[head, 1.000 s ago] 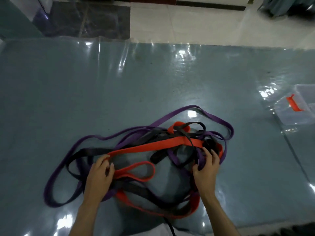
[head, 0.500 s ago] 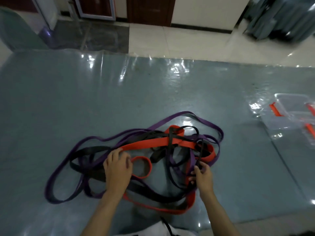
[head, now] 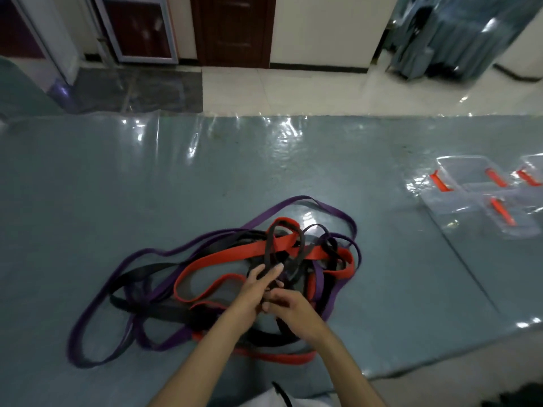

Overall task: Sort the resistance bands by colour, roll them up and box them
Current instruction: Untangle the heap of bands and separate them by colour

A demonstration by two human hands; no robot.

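A tangle of resistance bands lies on the blue-grey table (head: pixel 147 186): purple bands (head: pixel 318 284), red bands (head: pixel 244 251) and black bands (head: pixel 138 274), all looped through one another. Both my hands meet over the middle of the pile. My left hand (head: pixel 258 286) reaches forward, its thumb and fingers closed on a narrow black loop that rises toward the top of the tangle. Touching it from the near side, my right hand (head: pixel 291 312) has curled fingers that pinch a black strand. The strands under my palms are hidden.
Clear plastic boxes with red latches (head: pixel 458 168) stand open at the table's right, a second one (head: pixel 505 218) just in front. A shiny plastic sheet covers the table. The far edge borders tiled floor; the near edge runs just below the pile.
My hands have come together from the pile's left and right sides to its centre. The red and black bands have shifted. My view has tilted up, showing more boxes.
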